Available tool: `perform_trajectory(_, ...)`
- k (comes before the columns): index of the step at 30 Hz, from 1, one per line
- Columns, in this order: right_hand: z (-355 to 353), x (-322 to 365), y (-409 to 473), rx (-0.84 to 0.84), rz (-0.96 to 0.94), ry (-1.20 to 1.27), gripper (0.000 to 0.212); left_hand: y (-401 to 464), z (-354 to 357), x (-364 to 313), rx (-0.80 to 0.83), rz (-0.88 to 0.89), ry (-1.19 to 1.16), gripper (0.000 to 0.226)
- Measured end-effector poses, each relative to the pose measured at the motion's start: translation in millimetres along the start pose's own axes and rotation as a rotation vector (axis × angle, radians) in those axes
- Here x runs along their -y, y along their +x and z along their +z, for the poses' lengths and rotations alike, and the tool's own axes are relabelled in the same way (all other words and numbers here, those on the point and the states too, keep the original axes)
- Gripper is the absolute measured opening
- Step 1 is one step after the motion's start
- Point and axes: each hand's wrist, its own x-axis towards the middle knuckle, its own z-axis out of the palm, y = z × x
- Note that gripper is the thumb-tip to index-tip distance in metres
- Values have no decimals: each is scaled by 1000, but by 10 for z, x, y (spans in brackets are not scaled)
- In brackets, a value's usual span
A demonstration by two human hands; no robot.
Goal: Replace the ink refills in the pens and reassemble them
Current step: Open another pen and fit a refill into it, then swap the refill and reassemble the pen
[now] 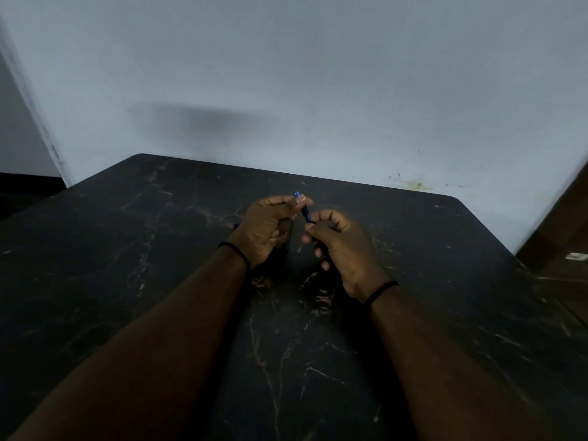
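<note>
Right hand (345, 249), left hand (269, 227), both pinching slim blue pen (303, 208)

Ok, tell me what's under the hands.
Dark marbled table under the left hand and right hand, which pinch a blue pen. Anything beneath the palms is hidden.

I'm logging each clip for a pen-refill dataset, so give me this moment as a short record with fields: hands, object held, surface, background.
left hand: left hand grips the upper part of the blue pen, fingers curled round it
right hand: right hand pinches the pen's lower end
pen state: held tilted above the table, between both hands; too small and blurred to tell whether it is open or assembled
surface: dark marbled table
wrists: black band on each
background: pale wall
</note>
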Motion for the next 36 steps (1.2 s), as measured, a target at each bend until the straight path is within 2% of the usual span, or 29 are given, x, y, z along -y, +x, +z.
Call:
perform_trajectory(6, 29, -20, 1, -29, -39, -50, 13, -20, 4, -39, -18, -3, 30, 25)
perform_trajectory(11, 38, -68, 10, -132, -157, -169, 15, -43, 7, -60, -56, -2, 58, 19)
perform_trajectory(13, 44, -89, 31, -177, -210, -265, 17, -41, 22, -97, -137, 11, 42, 19)
perform_trajectory(16, 55, -122, 42, -228, -295, -442, 16, -45, 92, -167, -354, 67, 41, 24)
perform_trajectory(18, 58, -127, 18, -265, -362, -561, 14, -28, 78, -197, -529, 157, 163, 28)
perform_trajectory(20, 55, -128, 2, -275, -385, -617, 12, -10, -10, -202, -679, 222, 469, 35)
perform_trajectory(22, 46, -135, 6, -272, -369, -619, 13, -11, -117, -204, -748, 226, 791, 42)
perform_trajectory(25, 44, -157, 37, -284, -351, -572, 15, -23, -225, -196, -699, 185, 1169, 42)
perform_trajectory(28, 35, -149, 33, -284, -334, -561, 15, -27, -280, -218, -592, 54, 1402, 32)
perform_trajectory(33, 16, -96, -9, -268, -306, -575, 16, -52, -307, -244, -508, -91, 1529, 42)
perform_trajectory(36, 21, -88, -20, -274, -300, -570, 16, -68, -306, -270, -484, -144, 1498, 39)
